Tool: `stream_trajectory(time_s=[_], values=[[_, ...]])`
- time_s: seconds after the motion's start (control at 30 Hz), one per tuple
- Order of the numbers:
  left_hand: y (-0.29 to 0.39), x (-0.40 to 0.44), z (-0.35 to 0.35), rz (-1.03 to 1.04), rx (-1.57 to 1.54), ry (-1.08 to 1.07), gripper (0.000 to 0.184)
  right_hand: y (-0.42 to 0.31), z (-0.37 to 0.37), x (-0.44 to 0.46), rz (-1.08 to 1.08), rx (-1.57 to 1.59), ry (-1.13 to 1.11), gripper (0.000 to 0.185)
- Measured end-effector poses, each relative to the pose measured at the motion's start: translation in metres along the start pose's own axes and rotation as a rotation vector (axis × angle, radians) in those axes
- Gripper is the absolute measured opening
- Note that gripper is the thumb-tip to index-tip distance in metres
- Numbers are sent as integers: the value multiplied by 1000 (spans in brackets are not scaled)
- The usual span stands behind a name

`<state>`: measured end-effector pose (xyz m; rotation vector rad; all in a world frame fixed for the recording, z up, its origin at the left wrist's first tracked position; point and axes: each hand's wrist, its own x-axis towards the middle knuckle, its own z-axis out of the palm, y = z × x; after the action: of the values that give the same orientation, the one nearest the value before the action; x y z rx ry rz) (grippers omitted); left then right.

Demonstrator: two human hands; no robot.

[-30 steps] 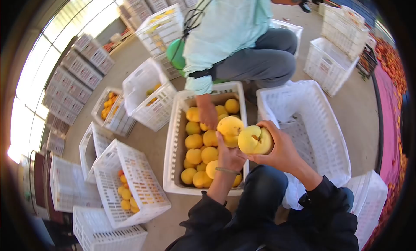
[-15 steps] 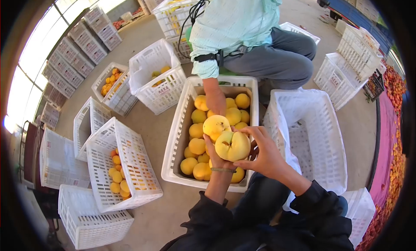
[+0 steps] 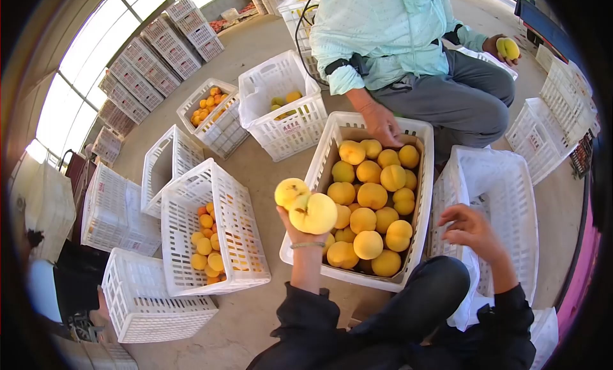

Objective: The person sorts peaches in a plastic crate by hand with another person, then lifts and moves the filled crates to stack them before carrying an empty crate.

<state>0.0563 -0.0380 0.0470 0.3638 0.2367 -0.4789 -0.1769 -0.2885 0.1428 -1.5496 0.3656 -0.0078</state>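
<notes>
Two yellow peaches rest together in my left hand (image 3: 295,228), one pale peach (image 3: 313,213) in front and a second peach (image 3: 292,192) behind it. A bracelet circles that wrist. My right hand (image 3: 471,232) is empty, its fingers apart and slightly curled, over the near part of a lined white crate (image 3: 530,232). Between my hands stands a white crate (image 3: 416,252) of yellow peaches (image 3: 363,220). A co-worker's hand (image 3: 383,124) reaches over its far edge, and the co-worker's other hand (image 3: 501,49) holds a yellow fruit (image 3: 507,48).
On the left, a tilted crate (image 3: 246,239) holds orange and yellow fruit. Beyond it are a lined crate (image 3: 290,124) and a smaller crate of orange fruit (image 3: 209,108). Stacked crates (image 3: 150,66) line the back left. The co-worker (image 3: 389,38) sits across from me.
My left hand has moved left with both peaches, away from above the peach crate. My right hand has let go of the front peach and moved right. The co-worker's hand has lifted from the peaches.
</notes>
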Motion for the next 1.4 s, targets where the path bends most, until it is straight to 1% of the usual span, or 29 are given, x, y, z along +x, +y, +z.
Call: stream_trajectory(time_s=[0.03,0.07,0.13,0.17,0.23,0.27,0.3,0.37,0.47,0.5,0.57,0.6,0.67,0.7,0.77,0.9,0.97,1.0,1.07,1.1,1.17,1.27,1.37,1.4], values=[[11,4,0,48,62,97,65,-2,-9,-8,55,58,44,37],[21,11,2,97,70,137,70,1,-19,-13,55,61,43,37],[42,32,0,135,83,130,70,8,-38,-23,76,-21,160,36],[52,44,-1,174,92,122,70,7,-42,-27,73,-26,158,36],[67,60,1,191,107,119,72,8,-47,-34,89,-57,253,36],[72,66,2,187,83,144,70,12,-48,-37,94,-77,290,38],[75,71,3,183,60,169,67,13,-48,-38,89,-82,289,38],[78,79,-4,211,47,145,66,18,-47,-40,147,-53,325,36],[68,71,-1,257,111,155,67,24,-46,-41,154,-4,306,35],[68,79,-20,255,115,115,66,25,-45,-40,142,-9,281,35],[61,74,-28,187,52,138,66,24,-45,-39,164,54,302,33],[60,70,-29,199,49,135,66,23,-44,-38,173,49,314,32],[54,61,-31,108,-17,161,66,24,-43,-36,159,55,319,32],[52,56,-30,100,-15,165,66,25,-43,-39,150,62,332,32],[51,48,-25,102,10,216,66,27,-43,-45,156,79,323,32],[59,53,-40,103,16,218,66,35,-48,-53,171,91,299,33],[65,61,-47,123,-40,210,68,39,-50,-58,175,106,320,34],[68,62,-43,123,-40,211,68,41,-51,-60,184,118,340,35],[76,71,-27,196,28,247,71,44,-53,-63,193,110,344,36],[81,82,-26,193,25,247,71,45,-54,-64,199,102,349,36],[95,112,-24,209,68,153,73,44,-53,-66,207,87,371,37],[111,147,14,243,0,111,72,44,-53,-69,227,62,419,38],[128,201,31,347,-2,2,73,44,-57,-73,263,24,487,39],[132,215,37,338,-5,-2,73,45,-58,-75,291,4,518,39]])
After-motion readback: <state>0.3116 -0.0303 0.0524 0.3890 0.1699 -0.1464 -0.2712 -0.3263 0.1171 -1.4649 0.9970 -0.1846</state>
